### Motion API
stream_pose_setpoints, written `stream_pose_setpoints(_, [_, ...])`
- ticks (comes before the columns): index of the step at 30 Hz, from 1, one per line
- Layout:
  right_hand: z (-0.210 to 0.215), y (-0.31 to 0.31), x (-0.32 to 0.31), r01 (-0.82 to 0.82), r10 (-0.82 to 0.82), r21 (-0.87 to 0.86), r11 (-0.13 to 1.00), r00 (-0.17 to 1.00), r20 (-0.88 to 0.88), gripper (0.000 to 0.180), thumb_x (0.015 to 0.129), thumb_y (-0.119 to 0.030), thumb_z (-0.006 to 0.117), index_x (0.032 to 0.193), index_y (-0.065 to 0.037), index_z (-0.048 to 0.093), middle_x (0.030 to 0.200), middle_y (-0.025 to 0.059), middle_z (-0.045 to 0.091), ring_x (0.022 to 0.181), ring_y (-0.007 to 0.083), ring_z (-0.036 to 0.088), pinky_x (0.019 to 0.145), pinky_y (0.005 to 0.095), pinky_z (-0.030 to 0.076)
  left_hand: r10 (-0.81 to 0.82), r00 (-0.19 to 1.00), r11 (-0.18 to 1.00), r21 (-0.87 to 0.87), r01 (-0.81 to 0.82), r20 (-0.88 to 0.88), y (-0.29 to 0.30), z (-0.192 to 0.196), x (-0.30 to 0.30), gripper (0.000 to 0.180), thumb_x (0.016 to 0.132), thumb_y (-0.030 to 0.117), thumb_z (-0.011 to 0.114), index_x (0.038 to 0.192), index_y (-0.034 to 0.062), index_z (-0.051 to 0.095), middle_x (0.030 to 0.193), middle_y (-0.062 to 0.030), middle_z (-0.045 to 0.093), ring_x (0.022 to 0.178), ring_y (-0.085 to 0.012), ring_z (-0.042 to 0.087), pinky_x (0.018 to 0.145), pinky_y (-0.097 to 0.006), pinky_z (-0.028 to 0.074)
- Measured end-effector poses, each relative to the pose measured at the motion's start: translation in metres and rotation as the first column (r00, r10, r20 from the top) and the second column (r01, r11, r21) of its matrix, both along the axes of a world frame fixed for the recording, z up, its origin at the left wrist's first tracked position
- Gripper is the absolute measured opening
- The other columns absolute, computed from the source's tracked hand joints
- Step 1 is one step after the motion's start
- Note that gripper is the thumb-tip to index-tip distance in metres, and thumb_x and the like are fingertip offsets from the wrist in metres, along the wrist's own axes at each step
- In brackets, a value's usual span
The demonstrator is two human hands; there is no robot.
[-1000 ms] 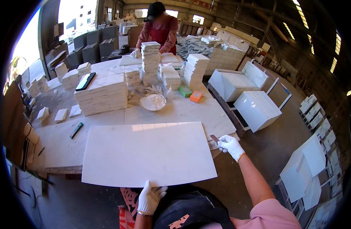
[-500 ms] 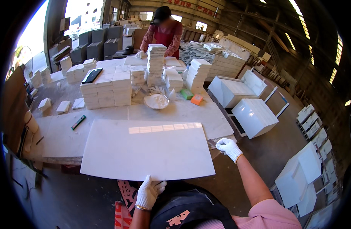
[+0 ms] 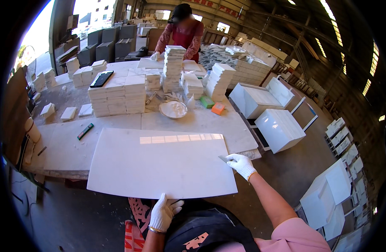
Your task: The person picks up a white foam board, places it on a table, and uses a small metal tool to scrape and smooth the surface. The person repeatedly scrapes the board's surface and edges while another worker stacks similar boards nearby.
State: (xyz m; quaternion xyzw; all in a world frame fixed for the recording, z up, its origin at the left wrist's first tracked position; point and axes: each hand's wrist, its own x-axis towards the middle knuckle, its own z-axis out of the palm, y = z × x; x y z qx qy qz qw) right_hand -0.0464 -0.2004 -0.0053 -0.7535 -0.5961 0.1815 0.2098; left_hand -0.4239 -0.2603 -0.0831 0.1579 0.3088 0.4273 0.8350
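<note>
A polished white stone slab (image 3: 159,168) lies at the table's near side, its front edge reaching out toward my body. My left hand (image 3: 163,213), in a white knit glove, is at the middle of that front edge, thumb against the slab and fingers curled below the edge. My right hand (image 3: 242,165), gloved too, pinches a small thin grey blade (image 3: 222,159). The blade's tip is over the slab's right edge; whether it touches the surface I cannot tell.
A shallow bowl of white material (image 3: 173,109) stands beyond the slab, near green (image 3: 207,102) and orange (image 3: 218,108) blocks. Stacked white tiles (image 3: 117,98) carry a phone (image 3: 102,79). A dark green tool (image 3: 85,131) lies left. A co-worker (image 3: 181,33) stands across the table.
My right hand has moved left with the blade, from beside the table's right corner to the slab's right edge. My left hand stays at the front edge.
</note>
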Motion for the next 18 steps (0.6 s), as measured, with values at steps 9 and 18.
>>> stream_pose_setpoints(9, [0.012, 0.004, -0.010, -0.084, 0.086, -0.043, 0.996, 0.994, 0.071, 0.037, 0.084, -0.030, 0.066, 0.119, -0.019, 0.070, 0.111, 0.0109, 0.071, 0.099, 0.0266, 0.068, 0.086, 0.0356, 0.052, 0.012, 1.000, 1.000, -0.028, -0.012, -0.025, 0.000, 0.007, 0.003, 0.064, 0.099, 0.048, 0.049, 0.135, -0.0049, 0.044, 0.125, -0.0264, 0.059, 0.106, -0.0351, 0.063, 0.084, -0.038, 0.051])
stream_pose_setpoints(18, [0.017, 0.013, -0.025, -0.093, 0.108, -0.143, 0.985, 0.989, 0.097, 0.045, 0.084, -0.028, 0.064, 0.129, -0.022, 0.064, 0.114, 0.0135, 0.069, 0.099, 0.0306, 0.067, 0.088, 0.0374, 0.052, 0.032, 0.999, 0.998, -0.045, -0.033, -0.026, -0.001, 0.005, 0.003, 0.061, 0.099, 0.048, 0.050, 0.133, -0.0029, 0.047, 0.123, -0.0243, 0.060, 0.104, -0.0331, 0.064, 0.082, -0.038, 0.052])
